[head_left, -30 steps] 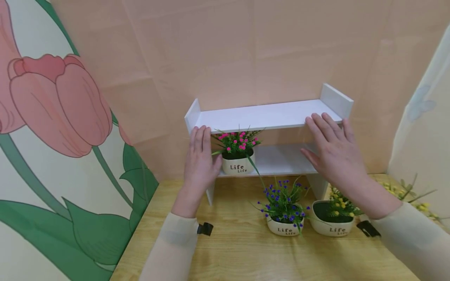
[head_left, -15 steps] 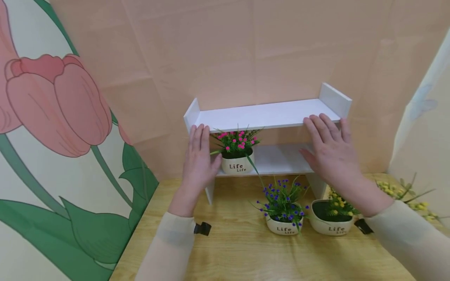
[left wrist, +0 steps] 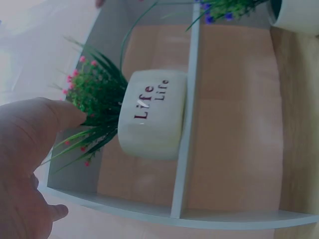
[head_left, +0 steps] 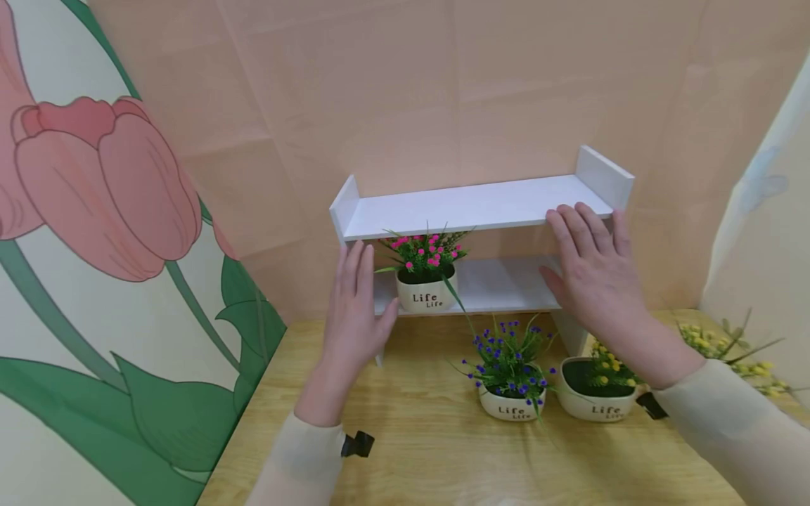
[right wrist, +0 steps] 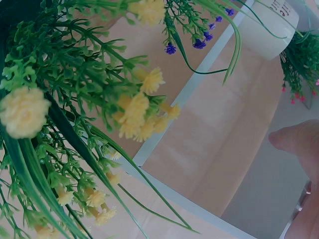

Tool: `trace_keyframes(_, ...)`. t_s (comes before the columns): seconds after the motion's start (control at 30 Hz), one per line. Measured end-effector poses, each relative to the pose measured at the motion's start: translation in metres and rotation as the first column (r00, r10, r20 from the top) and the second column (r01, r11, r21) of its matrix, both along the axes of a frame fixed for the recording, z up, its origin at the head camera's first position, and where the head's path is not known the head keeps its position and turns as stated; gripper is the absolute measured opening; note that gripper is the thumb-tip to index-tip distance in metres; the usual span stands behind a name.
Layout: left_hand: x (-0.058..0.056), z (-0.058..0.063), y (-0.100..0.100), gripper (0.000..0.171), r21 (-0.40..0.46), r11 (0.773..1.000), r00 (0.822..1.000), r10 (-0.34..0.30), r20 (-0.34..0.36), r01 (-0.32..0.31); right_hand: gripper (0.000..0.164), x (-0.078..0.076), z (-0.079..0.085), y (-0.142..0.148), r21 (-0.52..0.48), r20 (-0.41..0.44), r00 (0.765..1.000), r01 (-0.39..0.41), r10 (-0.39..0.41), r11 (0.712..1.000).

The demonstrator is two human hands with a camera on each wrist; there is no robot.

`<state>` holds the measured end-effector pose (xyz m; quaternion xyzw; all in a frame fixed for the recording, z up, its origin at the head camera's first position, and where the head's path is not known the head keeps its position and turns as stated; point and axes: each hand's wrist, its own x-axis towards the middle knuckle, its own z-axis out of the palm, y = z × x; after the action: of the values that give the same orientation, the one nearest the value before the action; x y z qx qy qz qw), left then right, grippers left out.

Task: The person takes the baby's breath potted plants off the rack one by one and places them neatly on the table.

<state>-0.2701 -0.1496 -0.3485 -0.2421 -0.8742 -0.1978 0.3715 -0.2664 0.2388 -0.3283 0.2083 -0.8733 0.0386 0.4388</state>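
Observation:
A small white two-tier shelf (head_left: 481, 204) stands against the back wall. My left hand (head_left: 354, 309) is beside its left upright, fingers straight and held together, with the tips just below the top board. Close to that thumb sits a white "Life" pot (head_left: 427, 296) of pink flowers on the lower board; in the left wrist view the thumb (left wrist: 65, 113) overlaps its leaves. At the right end, my right hand (head_left: 595, 270) rests extended fingers on the top board's front edge, its thumb lower down. In the right wrist view only part of this hand (right wrist: 301, 154) shows.
On the wooden table (head_left: 430, 457) in front of the shelf stand a pot of blue-violet flowers (head_left: 512, 404) and a pot of yellow flowers (head_left: 598, 404), partly behind the right arm. More yellow sprigs (head_left: 728, 355) reach out beyond that sleeve. A tulip mural (head_left: 126, 190) covers the left wall.
My left hand has come off the top board's front edge and moved down and slightly left. The right hand stays at the board's edge; the pots have not moved.

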Motion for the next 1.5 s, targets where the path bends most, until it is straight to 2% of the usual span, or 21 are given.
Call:
trace_keyframes(0.23, 0.013, -0.014, 0.000, 0.110, 0.007, 1.000, 1.000, -0.008, -0.030, 0.008, 0.096, -0.002, -0.001, 0.000, -0.009, -0.025, 1.000, -0.018, 0.018, 1.000)
trace_keyframes(0.5, 0.028, -0.033, 0.000, 0.108, 0.012, 0.996, 0.993, -0.084, -0.085, 0.085, 0.095, -0.003, -0.001, -0.001, -0.021, -0.037, 0.999, -0.028, 0.027, 0.999)
trace_keyframes(0.7, 0.036, -0.045, 0.000, 0.111, -0.005, 0.991, 0.988, -0.133, -0.077, 0.133, 0.093, -0.004, -0.002, -0.001, -0.015, -0.054, 0.998, -0.042, 0.041, 0.999)
trace_keyframes(0.83, 0.036, -0.052, 0.001, 0.111, -0.012, 0.989, 0.989, -0.146, -0.023, 0.146, 0.093, -0.004, -0.003, 0.000, -0.021, -0.058, 0.997, -0.046, 0.045, 0.999)
trace_keyframes(0.97, 0.033, -0.059, 0.002, 0.110, -0.005, 0.991, 0.989, -0.132, 0.068, 0.132, 0.094, -0.004, -0.003, 0.000, -0.024, -0.051, 0.998, -0.043, 0.041, 0.999)
trace_keyframes(1.07, 0.029, -0.062, 0.004, 0.108, 0.028, 0.993, 0.982, -0.118, 0.149, 0.115, 0.095, -0.004, -0.003, 0.000, -0.024, -0.046, 0.998, -0.042, 0.041, 0.999)
trace_keyframes(1.27, 0.018, -0.060, 0.011, 0.102, 0.160, 0.984, 0.947, -0.118, 0.299, 0.073, 0.096, -0.004, -0.002, 0.001, -0.022, -0.041, 0.998, -0.039, 0.038, 0.999)
trace_keyframes(1.5, 0.002, -0.050, 0.023, 0.100, 0.332, 0.942, 0.899, -0.183, 0.397, 0.045, 0.095, -0.003, -0.001, 0.001, -0.019, -0.032, 0.999, -0.033, 0.033, 0.999)
